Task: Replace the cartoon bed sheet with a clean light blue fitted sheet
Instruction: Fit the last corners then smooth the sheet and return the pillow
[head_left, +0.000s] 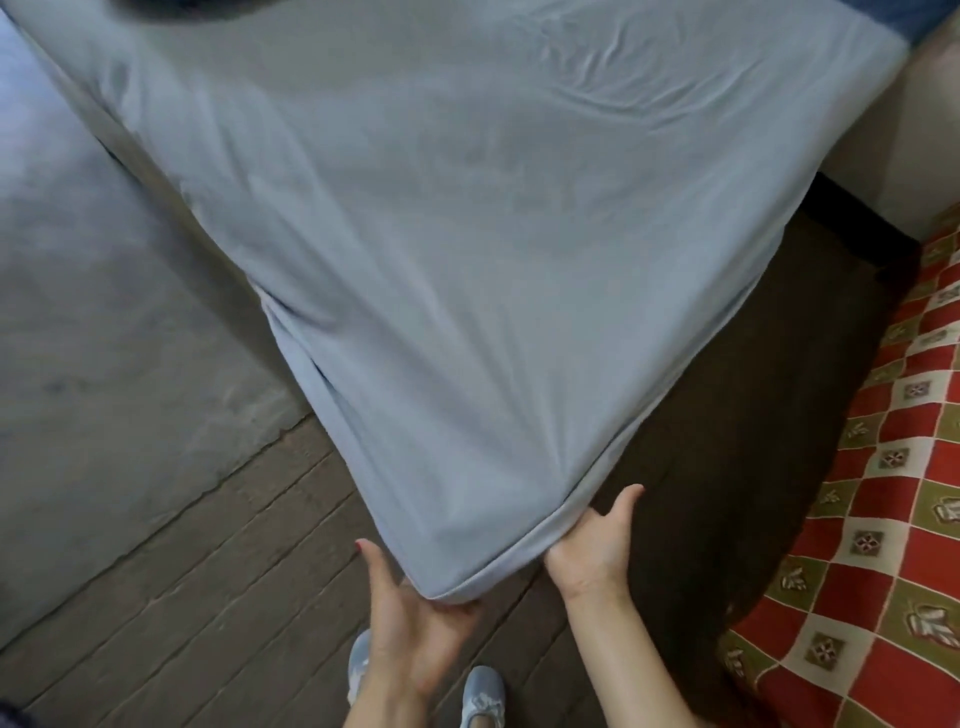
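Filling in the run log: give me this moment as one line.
step: tucking near corner | light blue fitted sheet: covers mattress top | left hand: under corner hem | right hand: fingers behind sheet edge | cartoon sheet: not visible
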